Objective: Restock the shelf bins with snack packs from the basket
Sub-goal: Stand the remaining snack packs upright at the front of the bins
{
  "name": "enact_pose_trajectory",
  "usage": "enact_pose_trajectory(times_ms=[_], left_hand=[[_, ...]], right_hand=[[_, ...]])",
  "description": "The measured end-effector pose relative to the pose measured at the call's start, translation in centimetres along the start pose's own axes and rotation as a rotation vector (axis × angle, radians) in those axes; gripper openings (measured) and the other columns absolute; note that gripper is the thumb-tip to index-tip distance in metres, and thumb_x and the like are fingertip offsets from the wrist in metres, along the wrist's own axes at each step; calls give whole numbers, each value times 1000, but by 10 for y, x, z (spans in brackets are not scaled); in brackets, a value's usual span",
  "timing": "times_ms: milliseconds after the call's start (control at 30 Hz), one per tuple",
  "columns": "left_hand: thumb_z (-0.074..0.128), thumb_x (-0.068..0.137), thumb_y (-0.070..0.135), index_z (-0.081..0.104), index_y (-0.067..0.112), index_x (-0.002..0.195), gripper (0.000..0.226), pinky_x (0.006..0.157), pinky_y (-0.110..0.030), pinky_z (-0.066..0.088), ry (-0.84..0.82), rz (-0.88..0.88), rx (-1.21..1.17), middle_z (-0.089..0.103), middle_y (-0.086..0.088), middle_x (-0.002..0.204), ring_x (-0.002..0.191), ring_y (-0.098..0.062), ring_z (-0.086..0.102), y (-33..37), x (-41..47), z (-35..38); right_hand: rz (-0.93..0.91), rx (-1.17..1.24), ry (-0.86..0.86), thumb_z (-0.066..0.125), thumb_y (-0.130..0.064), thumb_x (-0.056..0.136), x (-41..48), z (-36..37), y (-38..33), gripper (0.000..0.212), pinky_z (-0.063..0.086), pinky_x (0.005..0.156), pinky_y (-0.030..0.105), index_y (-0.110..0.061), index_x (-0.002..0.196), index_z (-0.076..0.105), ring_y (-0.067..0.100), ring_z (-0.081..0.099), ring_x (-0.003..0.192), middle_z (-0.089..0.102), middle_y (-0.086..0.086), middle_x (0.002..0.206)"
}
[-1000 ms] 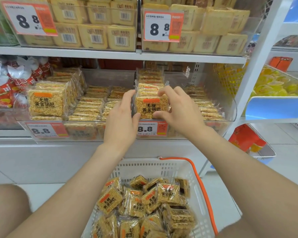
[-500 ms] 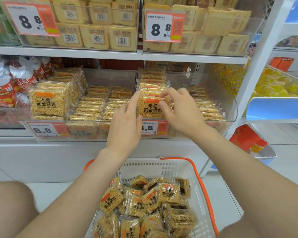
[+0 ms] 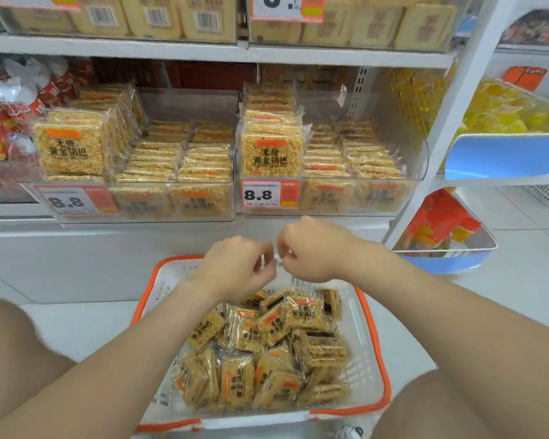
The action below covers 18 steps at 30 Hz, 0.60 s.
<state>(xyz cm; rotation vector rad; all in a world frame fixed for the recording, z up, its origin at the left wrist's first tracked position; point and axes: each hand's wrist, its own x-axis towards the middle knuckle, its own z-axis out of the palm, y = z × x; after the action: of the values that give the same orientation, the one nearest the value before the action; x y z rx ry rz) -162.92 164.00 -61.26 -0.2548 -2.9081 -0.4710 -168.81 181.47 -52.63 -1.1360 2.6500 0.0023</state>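
Head view: snack packs [image 3: 244, 335] lie heaped loose in the basket [image 3: 362, 359], filling its middle. They are square slabs of golden puffed rice in clear crinkly film, with an orange tab and dark lettering. They look light and stiff but brittle, the film probably slick — best pinched by opposite edges, not squeezed. Left hand [image 3: 235, 269] and right hand [image 3: 313, 251] hover over the basket's far edge, fingers loosely curled, holding nothing. More packs fill the shelf bins [image 3: 420, 156].

The basket [image 3: 363, 359] is white perforated plastic with a smooth orange rim; the snack packs [image 3: 251, 335] are grainy cakes in glossy clear film. The shelf bins [image 3: 419, 160] are clear, shiny plastic; the price tag [image 3: 262, 194] looks like paper.
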Motion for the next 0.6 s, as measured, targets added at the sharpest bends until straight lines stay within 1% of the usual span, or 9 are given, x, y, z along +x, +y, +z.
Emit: enact_pose_trajectory(times_ms=[67, 133, 200, 267, 300, 367, 433, 500, 600], left_hand=[[54, 98, 50, 71, 32, 98, 24, 66, -33, 54, -276, -13, -30, 72, 12, 86, 77, -11, 67, 2, -8, 28], [55, 98, 53, 73, 30, 99, 29, 73, -36, 58, -515, -53, -109, 73, 10, 91, 81, -12, 67, 5, -20, 58], [55, 100, 50, 72, 26, 100, 29, 81, -41, 58, -738, -67, -142, 73, 5, 100, 85, -14, 66, 7, -34, 87], [56, 103, 48, 70, 23, 117, 32, 96, -40, 54, -881, -18, -106, 69, 4, 121, 103, -15, 63, 11, -48, 112], [57, 103, 50, 66, 23, 129, 39, 101, -41, 52, -909, -2, -94, 66, 4, 130, 111, -17, 62, 12, -55, 123], [58, 102, 53, 56, 23, 139, 48, 98, -45, 55, -904, 8, -34, 64, 1, 132, 115, -23, 63, 13, -68, 140], [58, 102, 48, 57, 22, 131, 38, 87, -47, 60, -888, 25, 32, 68, -1, 116, 101, -24, 68, 12, -80, 157], [61, 101, 45, 63, 24, 124, 31, 83, -45, 63, -879, -29, 24, 71, 1, 102, 91, -21, 71, 12, -88, 167], [64, 102, 38, 65, 18, 114, 24, 78, -37, 58, -875, -74, -35, 68, 1, 94, 82, -17, 65, 13, -83, 165]], right_hand=[[-2, -115, -259, 53, -16, 94, -7, 19, -7, 16, 53, 64, 33, -18, 80, 61, 24, 63, 76, 64, 3, 85], [-12, -200, -458, 52, -13, 98, -16, 36, -18, 25, 46, 61, 32, -19, 73, 48, 16, 53, 68, 55, 1, 79], [-19, -263, -583, 51, -14, 101, -23, 53, -25, 26, 49, 68, 33, -17, 76, 44, 16, 49, 66, 50, 0, 80], [-37, -287, -628, 53, -17, 102, -25, 65, -29, 22, 53, 75, 37, -14, 81, 47, 17, 50, 66, 50, 0, 81], [-47, -290, -627, 53, -18, 102, -26, 68, -30, 21, 55, 77, 38, -14, 82, 48, 17, 51, 67, 52, 0, 82], [-60, -286, -627, 52, -18, 103, -25, 69, -30, 20, 56, 75, 37, -14, 83, 50, 18, 54, 69, 55, 0, 84], [-64, -277, -626, 50, -18, 102, -23, 69, -27, 21, 54, 70, 35, -13, 82, 51, 19, 55, 69, 57, 1, 86], [-71, -278, -632, 48, -16, 102, -21, 66, -23, 20, 52, 68, 35, -14, 82, 52, 20, 54, 71, 58, 2, 87], [-76, -300, -636, 46, -13, 100, -18, 62, -19, 17, 48, 64, 34, -14, 86, 56, 20, 50, 69, 54, 1, 84]])
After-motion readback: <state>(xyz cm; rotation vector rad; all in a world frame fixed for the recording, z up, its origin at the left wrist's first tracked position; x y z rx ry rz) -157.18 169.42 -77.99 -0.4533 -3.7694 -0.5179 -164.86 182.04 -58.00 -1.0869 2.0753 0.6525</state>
